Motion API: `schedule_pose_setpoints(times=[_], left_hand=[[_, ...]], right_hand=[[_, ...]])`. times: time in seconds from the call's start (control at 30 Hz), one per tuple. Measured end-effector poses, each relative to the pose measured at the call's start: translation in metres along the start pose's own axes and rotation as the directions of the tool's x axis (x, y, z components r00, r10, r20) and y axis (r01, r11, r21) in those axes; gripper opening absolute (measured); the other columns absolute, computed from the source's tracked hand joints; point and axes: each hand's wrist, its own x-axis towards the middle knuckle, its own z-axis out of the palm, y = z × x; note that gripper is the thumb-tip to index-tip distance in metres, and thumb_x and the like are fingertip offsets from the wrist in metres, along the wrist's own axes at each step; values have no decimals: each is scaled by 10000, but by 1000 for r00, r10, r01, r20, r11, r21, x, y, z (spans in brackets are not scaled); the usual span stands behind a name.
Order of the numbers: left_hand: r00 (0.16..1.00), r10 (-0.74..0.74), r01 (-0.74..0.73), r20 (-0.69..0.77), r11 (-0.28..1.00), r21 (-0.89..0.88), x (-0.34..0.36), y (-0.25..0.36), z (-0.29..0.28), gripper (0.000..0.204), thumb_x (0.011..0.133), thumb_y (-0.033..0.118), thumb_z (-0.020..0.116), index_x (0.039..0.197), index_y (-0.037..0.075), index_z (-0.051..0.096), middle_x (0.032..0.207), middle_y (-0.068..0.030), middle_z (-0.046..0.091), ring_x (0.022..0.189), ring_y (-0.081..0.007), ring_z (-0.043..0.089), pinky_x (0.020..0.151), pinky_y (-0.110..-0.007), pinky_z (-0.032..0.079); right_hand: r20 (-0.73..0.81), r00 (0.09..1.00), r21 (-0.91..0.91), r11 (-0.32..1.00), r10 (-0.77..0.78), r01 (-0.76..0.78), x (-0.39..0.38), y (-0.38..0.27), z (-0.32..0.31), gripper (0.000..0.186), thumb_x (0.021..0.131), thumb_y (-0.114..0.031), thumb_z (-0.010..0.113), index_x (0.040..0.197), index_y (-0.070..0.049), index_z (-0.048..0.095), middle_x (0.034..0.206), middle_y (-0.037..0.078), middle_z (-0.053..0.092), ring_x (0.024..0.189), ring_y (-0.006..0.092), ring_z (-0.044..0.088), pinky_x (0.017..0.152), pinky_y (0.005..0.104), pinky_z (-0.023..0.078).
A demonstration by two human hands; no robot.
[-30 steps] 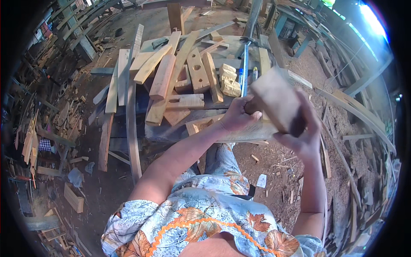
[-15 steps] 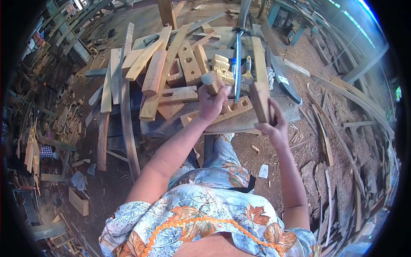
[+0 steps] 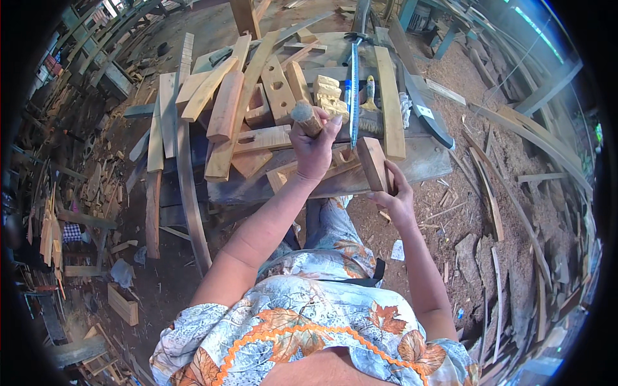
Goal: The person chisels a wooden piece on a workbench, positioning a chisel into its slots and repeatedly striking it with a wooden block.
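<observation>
In my left hand a short, thick wooden handle points up and shows a round, greyish, worn end. Whatever lies at its lower end is hidden by the hand. My right hand grips a rectangular wooden block by its lower part, tilted at the bench's near edge. Behind and below the left hand lies a wooden piece with cut-out slots. A notched yellowish wood piece sits just beyond that hand. To its right are a blue saw blade and a paintbrush.
The workbench carries a piece with round holes, a slotted piece, a long board and a dark-bladed handsaw at right. Long planks lean at its left. Shavings and scraps cover the floor.
The wooden block in my right hand has moved left and down, closer to the bench edge. My left hand has shifted slightly left, the handle still in it.
</observation>
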Motion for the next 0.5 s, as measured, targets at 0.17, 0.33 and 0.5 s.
schedule_pose_setpoints(times=[0.17, 0.33, 0.5], left_hand=[[1000, 29, -30, 8, 993, 113, -8, -5, -1, 188, 853, 132, 725, 811, 62, 555, 690, 1, 567, 590, -59, 524, 539, -205, 431], [994, 58, -70, 88, 989, 128, -8, -4, 3, 234, 856, 156, 739, 750, 67, 550, 688, 15, 566, 579, -45, 510, 529, -195, 413], [997, 49, -52, 55, 996, 71, -6, 0, 6, 238, 851, 153, 746, 744, 65, 552, 682, 12, 570, 581, -44, 512, 527, -193, 408]], right_hand=[[-8, 1000, 36, 999, 24, -23, 0, -9, 3, 888, 586, -89, 766, 1403, -44, 421, 1064, 142, 615, 811, 192, 646, 640, 293, 530], [-26, 1000, 66, 998, -4, 5, 1, -19, 3, 882, 571, -81, 737, 1397, -39, 432, 1099, 135, 595, 915, 206, 622, 697, 288, 526], [-8, 999, 75, 996, -44, 44, 0, -25, 0, 902, 568, -97, 762, 1400, -34, 420, 1137, 155, 591, 936, 204, 625, 714, 294, 536]])
